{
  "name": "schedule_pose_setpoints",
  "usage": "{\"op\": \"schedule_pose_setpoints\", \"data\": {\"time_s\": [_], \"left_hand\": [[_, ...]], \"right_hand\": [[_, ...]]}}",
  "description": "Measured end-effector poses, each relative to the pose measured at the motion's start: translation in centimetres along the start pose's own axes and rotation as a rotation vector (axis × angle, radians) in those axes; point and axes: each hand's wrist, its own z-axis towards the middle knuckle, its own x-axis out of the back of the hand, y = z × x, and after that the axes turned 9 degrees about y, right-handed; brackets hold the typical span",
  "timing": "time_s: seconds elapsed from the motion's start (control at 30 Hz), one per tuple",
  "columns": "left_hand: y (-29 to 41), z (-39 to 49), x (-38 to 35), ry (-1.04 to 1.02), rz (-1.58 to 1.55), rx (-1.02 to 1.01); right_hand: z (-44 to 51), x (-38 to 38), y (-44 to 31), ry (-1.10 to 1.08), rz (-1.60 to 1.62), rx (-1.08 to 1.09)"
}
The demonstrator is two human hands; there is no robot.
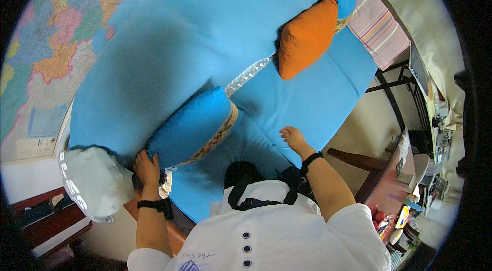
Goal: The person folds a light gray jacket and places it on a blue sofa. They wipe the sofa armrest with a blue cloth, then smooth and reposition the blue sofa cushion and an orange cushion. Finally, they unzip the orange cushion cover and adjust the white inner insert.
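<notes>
My left hand (147, 169) rests at the lower left corner of a blue cushion (190, 128) with a patterned trim band; whether the fingers grip it, I cannot tell. The cushion leans on the backrest of a blue-covered sofa (161, 55). Over the sofa seat, near its front edge, my right hand (294, 138) hangs with partly curled fingers and holds nothing. Farther along the backrest sits an orange cushion (307, 36), with another blue cushion (346, 0) partly behind it. A pale patterned strip (250, 75) runs along the crease between the two nearer cushions.
A pale plastic bag (96, 182) bulges beside my left hand. A coloured map (57, 40) hangs on the wall behind the sofa. To the right stands a reddish table (392, 182) with small items on it. Striped fabric (378, 25) lies beyond the sofa's far end.
</notes>
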Motion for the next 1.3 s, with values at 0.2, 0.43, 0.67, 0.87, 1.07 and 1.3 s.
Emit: {"op": "schedule_pose_setpoints", "data": {"time_s": [0.2, 0.43, 0.67, 0.87, 1.07, 1.3], "left_hand": [[5.6, -6.6, 0.5, 0.373, 0.249, -0.153], [14.3, -20.3, 0.1, -0.167, -0.167, -0.193], [16.4, -31.4, 0.0, -0.334, -0.272, 0.063], [17.5, -38.2, 0.0, -0.431, -0.284, 0.141], [13.9, -39.0, -1.3, -0.608, -0.265, 0.165], [3.6, -37.3, -2.4, -0.569, -0.323, 0.066]], "right_hand": [[-1.4, 5.3, 11.8, -0.064, 0.259, -0.195], [-3.3, 7.5, 21.1, -0.188, 0.412, -0.369], [-3.4, 9.1, 23.6, -0.376, 0.185, -0.234], [-3.2, 7.5, 25.7, -0.428, -0.209, -0.031], [-4.1, 5.6, 28.0, -0.419, -0.260, 0.131], [-10.9, -0.4, 25.0, -0.249, 0.096, -0.336]]}}
